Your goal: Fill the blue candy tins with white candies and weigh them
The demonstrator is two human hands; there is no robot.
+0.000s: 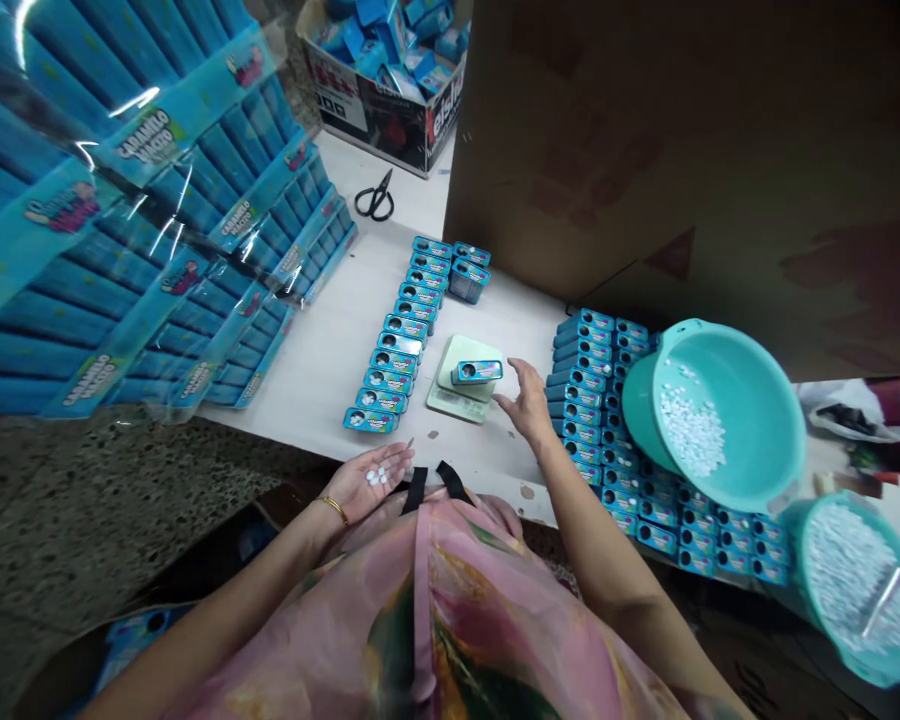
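Palm up near the table's front edge, my left hand holds several small white candies in its slightly cupped palm. My right hand is open, thumb and fingers apart, just right of a pale green kitchen scale. On that scale lies a small blue candy tin, not touched by my fingers. Left of the scale runs a row of similar tins with dark round openings, some showing white inside. Two more tins stand beside the row's far end.
Blue display packs in clear wrap stand at left. Black scissors lie near a carton of blue tins. Many tins fill the right side, under a turquoise basin with white candies. Another tub holds candies and a scoop.
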